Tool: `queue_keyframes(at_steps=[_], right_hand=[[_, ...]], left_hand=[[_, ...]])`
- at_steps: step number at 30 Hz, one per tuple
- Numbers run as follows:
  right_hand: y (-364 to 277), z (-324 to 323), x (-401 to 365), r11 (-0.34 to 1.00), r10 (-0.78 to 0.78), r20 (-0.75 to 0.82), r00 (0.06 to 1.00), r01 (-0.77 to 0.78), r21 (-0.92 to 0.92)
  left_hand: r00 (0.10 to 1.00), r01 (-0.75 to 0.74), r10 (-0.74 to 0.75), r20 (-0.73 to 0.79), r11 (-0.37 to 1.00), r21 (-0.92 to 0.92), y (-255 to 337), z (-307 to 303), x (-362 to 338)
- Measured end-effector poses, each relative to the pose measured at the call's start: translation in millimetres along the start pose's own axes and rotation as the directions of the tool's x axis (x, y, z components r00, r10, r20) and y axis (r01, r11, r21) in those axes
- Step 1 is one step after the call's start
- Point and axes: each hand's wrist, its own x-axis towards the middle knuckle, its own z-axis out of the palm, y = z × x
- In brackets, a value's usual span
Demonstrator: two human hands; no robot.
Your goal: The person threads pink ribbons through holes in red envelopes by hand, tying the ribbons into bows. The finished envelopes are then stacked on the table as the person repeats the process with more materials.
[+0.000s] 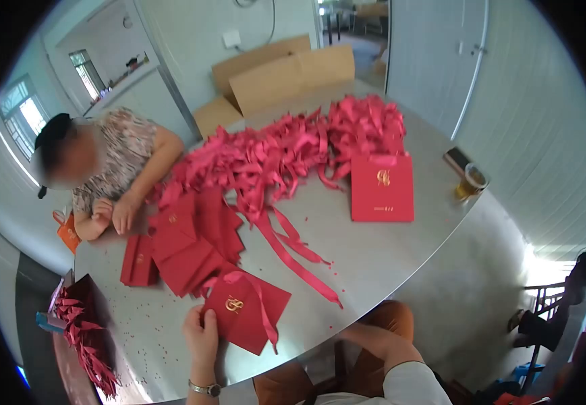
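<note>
My left hand [200, 331], with a watch on its wrist, grips the left edge of a red paper gift bag [244, 317] lying flat near the table's front edge. The bag bears a gold emblem, and a pink ribbon [264, 304] trails across its front. Just behind it, overlapping red bags [188, 250] are piled up. My right forearm [380, 341] reaches over my lap to the table edge; the fingers of my right hand are hidden there. Two long loose ribbons [293, 260] stretch over the metal table toward me.
A big heap of pink ribbons [272, 152] covers the table's far side. Another red bag [382, 192] lies right, near a phone [456, 158] and a cup of amber drink [471, 181]. A co-worker [124, 148] sits at left. Cardboard [293, 74] stands behind; a ribbon-filled box [84, 331] is at left.
</note>
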Motion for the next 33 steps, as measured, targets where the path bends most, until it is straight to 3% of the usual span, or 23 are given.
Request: queue_keyframes(at_steps=[3, 5, 6, 7, 11, 13, 17, 19, 20, 22, 23, 26, 30, 32, 33], right_hand=[[-33.2, -0.8, -12.1, 0.990, -0.050, 0.091, 0.995, 0.062, -0.127], [-48.2, -2.0, -27.9, 0.966, -0.056, 0.220, 0.974, 0.109, -0.236], [-38.3, 9.7, -31.0, 0.930, -0.079, 0.365, 0.928, 0.200, -0.307], [-55.8, -12.1, -45.4, 0.927, -0.057, 0.377, 0.924, 0.189, -0.324], [-124.9, -77.8, -81.6, 0.848, -0.116, 0.344, 0.932, 0.273, -0.454], [-152.4, -77.7, -83.0, 0.884, -0.300, -0.017, 0.954, 0.271, -0.381], [-171.0, -75.5, -74.8, 0.888, -0.303, -0.006, 0.953, 0.279, -0.365], [-182.1, -82.7, -66.7, 0.919, -0.178, 0.149, 0.973, 0.218, -0.327], [-174.9, -73.9, -61.6, 0.916, -0.196, 0.157, 0.968, 0.238, -0.324], [-157.1, -62.4, -52.7, 0.936, -0.243, -0.077, 0.967, 0.213, -0.281], [-151.5, -65.0, -50.7, 0.926, -0.271, -0.055, 0.961, 0.244, -0.286], [-155.5, -94.4, -47.8, 0.958, -0.229, -0.314, 0.922, 0.155, -0.243], [-142.4, -112.2, -63.5, 0.946, -0.137, -0.208, 0.968, 0.066, -0.316], [-122.7, -101.4, -74.9, 0.913, -0.267, -0.344, 0.900, 0.121, -0.390], [-117.8, -101.0, -85.6, 0.937, -0.192, -0.269, 0.944, 0.095, -0.338]], left_hand=[[0.999, -0.038, 0.038, -0.020, 0.999, 0.021, -13.3, 2.1, 0.1], [0.997, -0.082, 0.082, 0.013, 0.997, 0.010, -15.5, -0.1, 0.7], [0.994, -0.106, 0.105, 0.003, 0.994, 0.035, -14.6, -0.2, 0.3], [0.993, -0.119, 0.119, 0.007, 0.992, 0.034, -14.7, -1.1, -0.2], [0.990, -0.139, 0.139, -0.011, 0.990, -0.014, -18.5, -0.6, -0.7], [0.991, -0.135, 0.134, -0.013, 0.990, -0.030, -19.7, -2.8, -2.3], [0.991, -0.131, 0.131, 0.006, 0.990, -0.047, -24.9, -3.4, -1.2], [0.991, -0.131, 0.131, -0.005, 0.988, -0.077, -24.3, -3.9, -1.1], [0.993, -0.120, 0.121, 0.002, 0.989, -0.084, -25.4, -4.0, -0.6], [0.992, -0.126, 0.126, -0.005, 0.986, -0.110, -25.5, -4.0, -0.9], [0.992, -0.127, 0.124, -0.026, 0.985, -0.119, -23.7, -5.2, -1.3], [0.992, -0.123, 0.119, -0.046, 0.987, -0.106, -21.9, -10.9, -0.3], [0.987, -0.153, 0.147, -0.065, 0.982, -0.113, -17.9, -11.5, -2.2], [0.988, -0.141, 0.133, -0.077, 0.983, -0.118, -22.6, -7.0, -2.0], [0.990, -0.131, 0.124, -0.072, 0.985, -0.115, -24.6, -3.5, -3.1]])
